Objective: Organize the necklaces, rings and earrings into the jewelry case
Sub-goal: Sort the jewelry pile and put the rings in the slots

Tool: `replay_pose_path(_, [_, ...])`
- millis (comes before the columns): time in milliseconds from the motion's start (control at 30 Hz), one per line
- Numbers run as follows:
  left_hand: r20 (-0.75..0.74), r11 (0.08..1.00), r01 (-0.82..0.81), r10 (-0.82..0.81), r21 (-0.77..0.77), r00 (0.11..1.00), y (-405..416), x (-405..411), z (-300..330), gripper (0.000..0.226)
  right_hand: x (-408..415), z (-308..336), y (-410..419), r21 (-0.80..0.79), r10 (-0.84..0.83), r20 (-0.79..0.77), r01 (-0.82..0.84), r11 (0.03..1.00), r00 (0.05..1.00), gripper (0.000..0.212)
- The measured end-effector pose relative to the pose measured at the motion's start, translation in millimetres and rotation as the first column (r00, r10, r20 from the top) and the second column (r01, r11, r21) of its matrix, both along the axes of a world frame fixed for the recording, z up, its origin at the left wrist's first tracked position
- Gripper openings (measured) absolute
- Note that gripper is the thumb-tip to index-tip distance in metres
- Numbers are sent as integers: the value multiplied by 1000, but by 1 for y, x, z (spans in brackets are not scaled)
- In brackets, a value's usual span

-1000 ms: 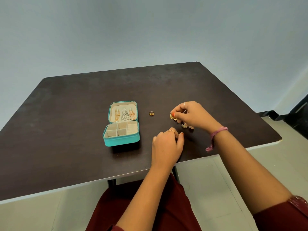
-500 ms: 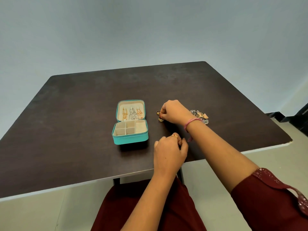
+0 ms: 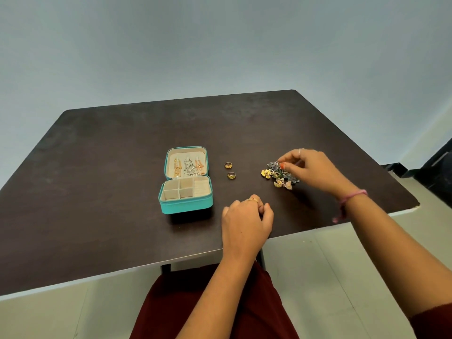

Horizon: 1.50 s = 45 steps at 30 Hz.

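A teal jewelry case (image 3: 185,204) lies open on the dark table (image 3: 97,192). Several necklaces (image 3: 187,166) hang in its lid, and its divided tray shows nothing inside. Two gold rings (image 3: 228,164) (image 3: 231,175) lie just right of the case. Further right is a pile of earrings (image 3: 277,177). My right hand (image 3: 310,167) reaches into the top of the pile, thumb and forefinger pinching a dark piece. My left hand (image 3: 244,218) rests on the table near the front edge with its fingers loosely curled, a ring on one finger, holding nothing I can see.
The table's front edge runs just under my left wrist, with my dark red lap below it. A pink thread band (image 3: 352,195) is on my right wrist. A dark object (image 3: 437,172) stands on the floor at the far right.
My right hand set a second gold ring down beside the first near the case. It then moved back right to the earring pile. My left hand stayed put.
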<state>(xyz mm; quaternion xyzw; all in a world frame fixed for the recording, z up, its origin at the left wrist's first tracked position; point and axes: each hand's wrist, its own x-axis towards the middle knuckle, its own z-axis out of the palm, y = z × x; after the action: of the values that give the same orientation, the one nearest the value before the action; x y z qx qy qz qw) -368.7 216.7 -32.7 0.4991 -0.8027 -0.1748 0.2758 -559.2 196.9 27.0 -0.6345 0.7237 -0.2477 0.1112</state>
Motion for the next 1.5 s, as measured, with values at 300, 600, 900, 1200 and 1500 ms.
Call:
replay_pose_path(300, [18,1000,-10,10,7,1000,0,-1,1,27,5,-45,39,-135,-131,48,137,981,990,20])
replay_pose_path(600, [60,1000,-23,23,2,998,0,-2,3,27,19,-43,39,-153,-105,-44,97,983,993,16])
replay_pose_path(900, [44,1000,-23,23,-12,999,1,-3,3,27,30,-40,30,-37,-160,-144,156,987,977,25])
replay_pose_path(1200, [40,1000,-15,16,-26,999,1,-2,4,27,20,-36,24,36,-224,197,221,974,954,6])
replay_pose_path(1500, [53,999,-13,15,-48,998,-1,-2,1,22,-8,-30,25,22,-152,409,157,987,900,13])
